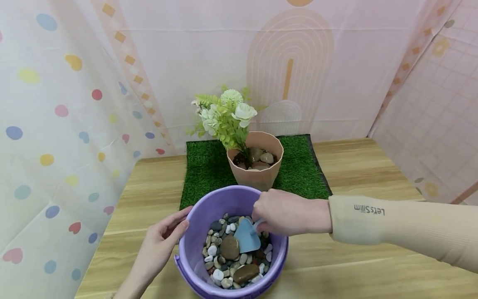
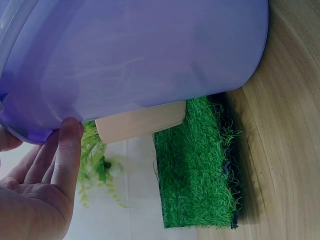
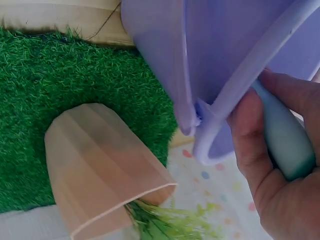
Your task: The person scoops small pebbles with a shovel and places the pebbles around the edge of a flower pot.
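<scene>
A purple bucket (image 1: 233,195) stands at the front, holding pebbles (image 1: 218,274) of mixed sizes and colours. My right hand (image 1: 287,211) reaches over its far right rim and grips a small blue shovel (image 1: 246,236) by the handle; the blade is down on the pebbles, beside a round brown stone (image 1: 229,247). In the right wrist view, fingers and thumb wrap the blue-green handle (image 3: 287,140). My left hand (image 1: 158,243) touches the bucket's left rim with thumb and fingertips. Its fingers (image 2: 67,155) lie fairly straight against the bucket in the left wrist view.
Behind the bucket, a peach flowerpot (image 1: 257,176) holds white flowers (image 1: 231,110), greenery and stones. It stands on a green artificial-grass mat (image 1: 205,166). Below lies a wood-grain table (image 1: 358,170), with patterned curtains (image 1: 209,54) behind and at the sides.
</scene>
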A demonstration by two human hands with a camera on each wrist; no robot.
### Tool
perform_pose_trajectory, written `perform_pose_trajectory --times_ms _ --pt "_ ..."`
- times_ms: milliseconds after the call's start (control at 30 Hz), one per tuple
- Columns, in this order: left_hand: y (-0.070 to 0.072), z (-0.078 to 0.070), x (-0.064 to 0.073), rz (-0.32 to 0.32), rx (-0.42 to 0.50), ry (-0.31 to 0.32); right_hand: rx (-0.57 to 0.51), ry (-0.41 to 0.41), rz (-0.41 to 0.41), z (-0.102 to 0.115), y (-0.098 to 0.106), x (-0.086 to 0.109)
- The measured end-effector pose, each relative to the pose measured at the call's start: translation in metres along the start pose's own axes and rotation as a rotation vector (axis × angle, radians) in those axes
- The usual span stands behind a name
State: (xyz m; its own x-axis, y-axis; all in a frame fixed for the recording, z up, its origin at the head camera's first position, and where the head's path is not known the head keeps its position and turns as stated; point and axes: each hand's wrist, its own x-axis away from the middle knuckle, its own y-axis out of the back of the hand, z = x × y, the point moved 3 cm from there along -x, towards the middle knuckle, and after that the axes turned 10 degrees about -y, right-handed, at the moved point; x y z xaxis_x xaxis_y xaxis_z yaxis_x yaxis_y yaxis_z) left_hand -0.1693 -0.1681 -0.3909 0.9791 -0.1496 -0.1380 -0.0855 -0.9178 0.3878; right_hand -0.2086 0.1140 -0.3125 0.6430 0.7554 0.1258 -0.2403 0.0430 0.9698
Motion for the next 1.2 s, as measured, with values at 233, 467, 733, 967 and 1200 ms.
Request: perform_pose_trajectory --times_ms 233,467,733,967,1200 --pt "0.0 -0.001 0.0 -0.002 -0.006 0.003 -0.179 -0.046 0.025 -0.007 -0.003 -0.003" --pt "-0.001 0.0 -0.001 0.0 -0.013 0.004 -0.117 0.052 0.019 0.005 -0.016 -0.013" --pt "-0.001 0.001 0.0 -0.007 -0.021 0.014 -0.274 0.037 0.103 -0.007 -0.024 -0.015" --pt "0.0 0.001 0.0 -0.01 -0.013 -0.003 -0.275 0.126 0.085 -0.006 -0.029 -0.018" --pt "0.0 0.0 0.001 -0.014 -0.012 -0.019 -0.265 0.137 0.064 -0.011 -0.031 -0.02"
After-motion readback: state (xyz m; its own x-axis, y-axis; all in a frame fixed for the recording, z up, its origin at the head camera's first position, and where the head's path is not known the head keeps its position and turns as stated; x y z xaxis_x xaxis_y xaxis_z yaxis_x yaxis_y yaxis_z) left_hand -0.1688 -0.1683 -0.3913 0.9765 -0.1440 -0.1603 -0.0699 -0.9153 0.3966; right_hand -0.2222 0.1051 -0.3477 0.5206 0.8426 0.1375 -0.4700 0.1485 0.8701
